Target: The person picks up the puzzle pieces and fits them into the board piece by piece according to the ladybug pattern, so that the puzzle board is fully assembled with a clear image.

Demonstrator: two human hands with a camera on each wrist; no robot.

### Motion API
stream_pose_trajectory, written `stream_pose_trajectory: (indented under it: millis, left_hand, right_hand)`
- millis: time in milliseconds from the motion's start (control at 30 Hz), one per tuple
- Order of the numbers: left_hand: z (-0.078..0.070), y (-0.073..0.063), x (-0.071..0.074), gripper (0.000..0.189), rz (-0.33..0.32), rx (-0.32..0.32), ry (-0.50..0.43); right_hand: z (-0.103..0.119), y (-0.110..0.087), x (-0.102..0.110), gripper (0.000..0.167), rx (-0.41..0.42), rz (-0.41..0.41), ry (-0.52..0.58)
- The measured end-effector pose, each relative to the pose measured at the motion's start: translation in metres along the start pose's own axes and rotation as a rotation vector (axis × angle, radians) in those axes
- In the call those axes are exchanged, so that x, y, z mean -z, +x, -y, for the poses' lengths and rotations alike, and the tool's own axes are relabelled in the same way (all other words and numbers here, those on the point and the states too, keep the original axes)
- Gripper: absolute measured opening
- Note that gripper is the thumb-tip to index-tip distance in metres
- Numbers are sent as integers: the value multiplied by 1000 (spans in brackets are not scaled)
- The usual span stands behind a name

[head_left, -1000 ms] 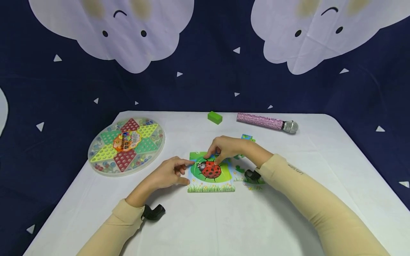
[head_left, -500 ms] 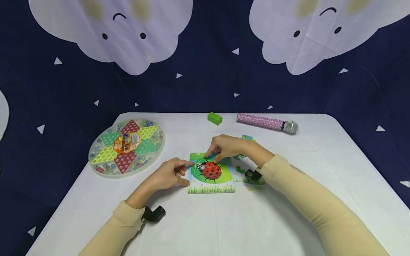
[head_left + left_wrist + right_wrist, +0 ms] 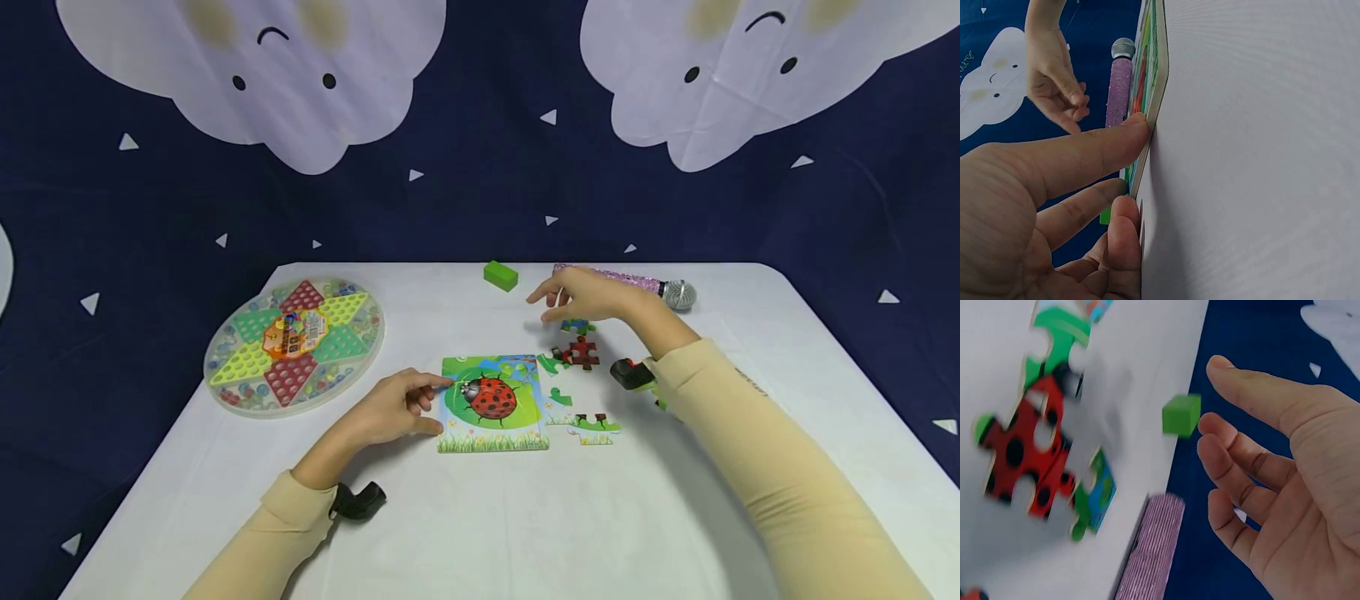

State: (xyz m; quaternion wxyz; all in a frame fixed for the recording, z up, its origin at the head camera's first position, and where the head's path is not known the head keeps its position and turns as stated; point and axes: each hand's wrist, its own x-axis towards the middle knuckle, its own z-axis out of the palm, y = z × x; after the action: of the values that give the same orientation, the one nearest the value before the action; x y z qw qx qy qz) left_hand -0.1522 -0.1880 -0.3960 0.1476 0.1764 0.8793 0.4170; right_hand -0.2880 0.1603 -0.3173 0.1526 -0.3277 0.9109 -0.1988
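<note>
A square ladybug picture board [image 3: 491,404] lies flat at mid-table. My left hand [image 3: 393,408] rests at its left side, the thumb and index fingertip touching the edge; the left wrist view shows the thumb [image 3: 1079,156] against the thick rim of the board. My right hand [image 3: 588,293] is raised over the table beyond the loose jigsaw pieces, fingers loosely bent and holding nothing. Below it are a red spotted jigsaw piece [image 3: 582,353] and a blue-green piece [image 3: 576,327]. Green pieces [image 3: 551,365] and a grass-edged piece [image 3: 596,430] lie along the board's right side.
A green block [image 3: 500,276] sits near the back edge. Behind my right hand lies a pink glitter microphone [image 3: 651,283], partly covered. A round game board with marbles [image 3: 295,346] occupies the left. A dark cloud-print cloth [image 3: 480,192] hangs behind.
My right hand has left the ladybug board and moved right and back, uncovering the board's top and several jigsaw pieces. My left hand stays at the board's edge.
</note>
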Motion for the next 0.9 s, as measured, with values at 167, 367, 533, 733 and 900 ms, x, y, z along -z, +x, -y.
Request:
stream_pose_trajectory:
  millis: [167,367,533,733,900]
  left_hand:
    - [2,0,0,65,-4,-4,-3]
    - [4,2,-1,66,-9,5,-10]
    - [4,2,-1,66,-8,8,-19]
    - [4,2,-1,66,-2,6,-31]
    - [4,2,-1,64,-7,0,-26]
  right_hand:
    - [-19,-7,3,43,-52,9,14]
    - [-37,-15,2,45,-107,23,39]
    - [-46,-19,-1,52,-144,54,81]
    - [-58,-19,-6,58,-157,70,104]
    - [-69,-16,-10,62,-150,68,135]
